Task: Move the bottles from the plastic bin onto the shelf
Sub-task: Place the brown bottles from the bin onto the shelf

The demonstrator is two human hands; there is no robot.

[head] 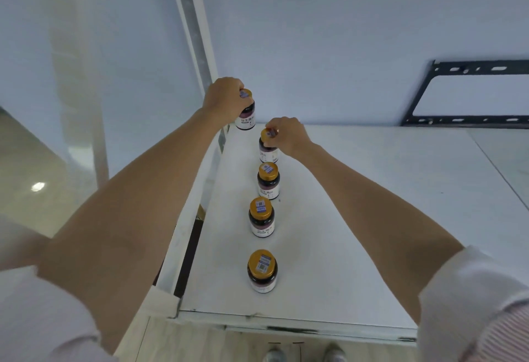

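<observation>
Dark bottles with gold caps and white labels stand in a row along the left side of the white shelf top [357, 218]. My left hand [224, 99] grips the farthest bottle [246, 115] by its cap, near the back left corner; whether its base rests on the shelf I cannot tell. My right hand [286, 135] holds the cap of the second bottle [267, 148], which stands on the surface. Three more bottles stand free nearer to me: one [268, 181], another [261, 218] and the nearest [262, 271]. The plastic bin is out of view.
A white wall rises behind the shelf, with a vertical frame post [194, 32] at the back left. A black metal bracket [469, 95] leans against the wall at the right. The shelf's front edge [286, 324] is chipped. My feet [303, 354] and wooden floor show below.
</observation>
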